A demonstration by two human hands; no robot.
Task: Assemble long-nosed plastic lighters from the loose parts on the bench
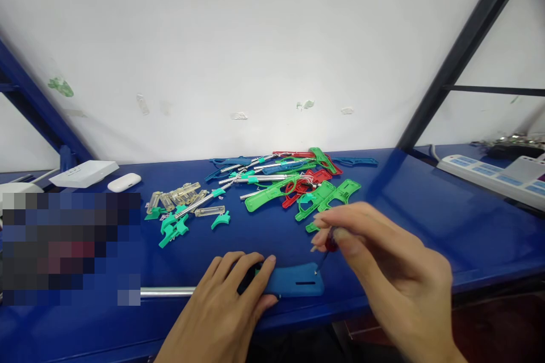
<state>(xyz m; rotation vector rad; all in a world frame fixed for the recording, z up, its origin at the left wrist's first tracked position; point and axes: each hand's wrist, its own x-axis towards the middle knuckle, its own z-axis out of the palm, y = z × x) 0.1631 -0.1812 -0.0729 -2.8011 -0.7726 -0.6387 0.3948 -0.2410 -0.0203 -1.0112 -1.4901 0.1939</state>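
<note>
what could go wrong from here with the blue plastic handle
The thin-shafted tool with a dark red grip, pinched in the right hand, could slip and scratch the slotted blue plastic handle. The left hand holds only the part away from the tool, so the slotted end might swivel. It also lies near the front edge of the blue tabletop, so a knock could send it off.

The person's two bare hands (pixel 225 303) (pixel 394 261) have slender fingers (pixel 260 277).
</note>
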